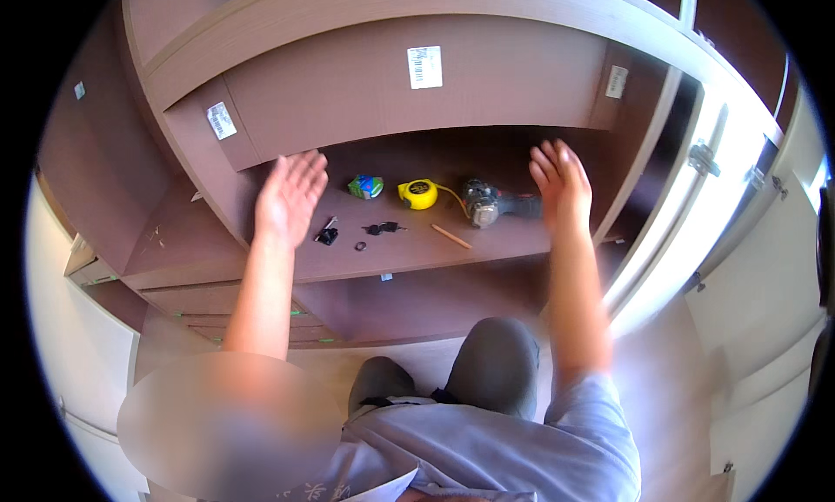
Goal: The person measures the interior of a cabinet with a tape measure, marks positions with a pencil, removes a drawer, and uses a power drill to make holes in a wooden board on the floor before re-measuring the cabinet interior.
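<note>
My left hand [290, 197] is raised at the left of the cabinet shelf, fingers stretched out and nothing in it. Near the shelf's right side, my right hand [561, 182] is open too, partly in front of the cordless drill [487, 203]. Between the hands lie a yellow tape measure [418, 194] and a small green-and-blue packet [366, 186]. Closer to the front edge are a lock cylinder with a black part [327, 232], a small dark ring [360, 246], black-headed keys [383, 229] and a pencil-like wooden stick [451, 236].
Brown panels enclose the shelf [400, 260]; a label [425, 67] is stuck on the front panel above. Drawers [235, 306] sit low at the left. White hinged doors [674, 206] stand at the right. My knees [494, 363] are just before the cabinet.
</note>
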